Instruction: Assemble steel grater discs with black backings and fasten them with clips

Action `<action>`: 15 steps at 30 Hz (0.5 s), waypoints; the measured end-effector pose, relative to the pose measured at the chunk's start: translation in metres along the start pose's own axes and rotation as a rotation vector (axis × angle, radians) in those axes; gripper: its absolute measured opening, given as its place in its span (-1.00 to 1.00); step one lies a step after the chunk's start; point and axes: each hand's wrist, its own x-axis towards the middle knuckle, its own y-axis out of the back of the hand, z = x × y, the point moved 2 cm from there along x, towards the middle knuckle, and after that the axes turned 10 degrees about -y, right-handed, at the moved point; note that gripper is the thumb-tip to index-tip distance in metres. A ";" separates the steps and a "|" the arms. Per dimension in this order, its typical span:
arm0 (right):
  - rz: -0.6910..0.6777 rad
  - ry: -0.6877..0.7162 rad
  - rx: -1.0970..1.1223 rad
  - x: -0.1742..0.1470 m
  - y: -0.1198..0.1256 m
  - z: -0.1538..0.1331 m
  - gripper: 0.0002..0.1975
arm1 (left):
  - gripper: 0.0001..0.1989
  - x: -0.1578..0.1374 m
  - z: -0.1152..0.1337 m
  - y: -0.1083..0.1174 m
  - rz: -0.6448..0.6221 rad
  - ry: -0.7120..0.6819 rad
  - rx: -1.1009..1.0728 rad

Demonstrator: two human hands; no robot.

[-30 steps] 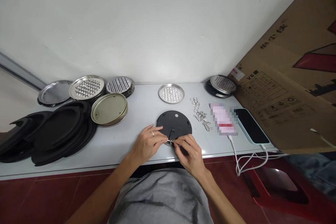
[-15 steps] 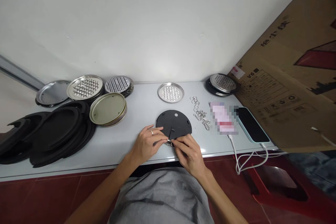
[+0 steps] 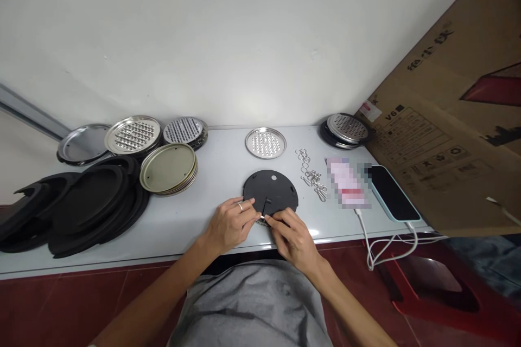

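A round black plastic plate [image 3: 270, 188] lies on the table near its front edge, with a small white hole and slots in it. My left hand [image 3: 232, 223] is at its lower left, fingertips pinched at the near edge. My right hand [image 3: 293, 236] meets it from the right, thumb and index closed at the same spot. Between the fingertips shows a tiny shiny metal piece, mostly hidden, so its kind is unclear. Right of the plate lie several loose metal rings and clips [image 3: 314, 176]. A round metal grater disc [image 3: 266, 143] rests behind the plate.
At left are grater discs [image 3: 133, 134], a stack of gold-toned discs [image 3: 167, 168] and black plastic rims [image 3: 91, 200]. More discs [image 3: 345, 129] sit at back right beside a cardboard box [image 3: 439, 119]. Two phones, one a black-screened phone [image 3: 394, 192], have white cables [image 3: 368, 249] trailing off the edge.
Both hands stay at the plate's near edge. My left fingers have shifted slightly, with the thumb now tucked closer. The whole view has moved a touch; nothing else has changed place.
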 end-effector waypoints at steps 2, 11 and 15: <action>-0.021 0.010 -0.007 0.002 0.001 -0.001 -0.62 | -0.83 0.000 -0.001 0.000 -0.010 -0.014 0.013; -0.076 0.051 0.004 0.006 0.003 0.001 -0.69 | -0.81 -0.001 -0.002 -0.001 -0.026 -0.068 0.069; -0.086 0.077 0.002 0.007 0.003 0.002 -0.71 | -0.83 -0.001 -0.002 -0.001 -0.011 -0.105 0.118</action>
